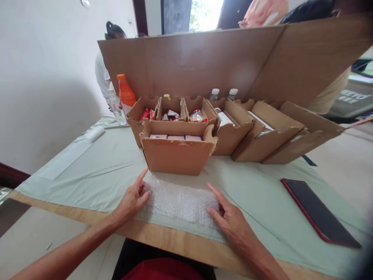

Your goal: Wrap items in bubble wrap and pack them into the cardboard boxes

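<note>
A flat strip of clear bubble wrap (180,204) lies on the cloth in front of me. At its left end is my left hand (136,196), index finger and thumb stretched apart, the other fingers curled in. My right hand (227,212) is at the opposite end with index finger and thumb apart in the same way. Both thumbs lie over or against the wrap's ends; neither hand visibly pinches it. Just beyond the wrap stands an open cardboard box (176,155) with a row of white-and-purple packs (176,137) inside.
Behind are several cardboard bins (171,107), some leaning right, and a tall cardboard panel (198,66). An orange bottle (126,91) and a clear bottle (118,111) stand left. A dark red-edged tablet-like slab (319,212) lies right. People stand behind the panel.
</note>
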Demonstrator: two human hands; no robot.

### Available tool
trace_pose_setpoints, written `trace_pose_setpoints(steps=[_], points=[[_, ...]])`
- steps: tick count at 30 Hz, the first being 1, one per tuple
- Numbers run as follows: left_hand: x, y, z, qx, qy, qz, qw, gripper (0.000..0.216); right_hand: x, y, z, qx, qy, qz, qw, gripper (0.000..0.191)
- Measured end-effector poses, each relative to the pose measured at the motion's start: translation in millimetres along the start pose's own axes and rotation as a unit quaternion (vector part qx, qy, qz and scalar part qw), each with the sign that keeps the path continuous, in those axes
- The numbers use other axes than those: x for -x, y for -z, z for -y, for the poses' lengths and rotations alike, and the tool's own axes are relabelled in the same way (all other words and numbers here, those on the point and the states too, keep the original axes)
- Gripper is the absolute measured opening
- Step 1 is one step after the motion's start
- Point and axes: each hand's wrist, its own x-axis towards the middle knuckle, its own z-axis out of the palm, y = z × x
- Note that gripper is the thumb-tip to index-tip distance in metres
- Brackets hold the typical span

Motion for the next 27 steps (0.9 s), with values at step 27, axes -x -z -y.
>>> trace_pose_setpoints(steps=[27], points=[[-167.7, 91.5, -158.2, -0.371, -0.129, 0.119, 0.912, 0.028, -191.9, 138.7, 151.4, 0.373, 0.156, 0.135, 0.904, 0.03]])
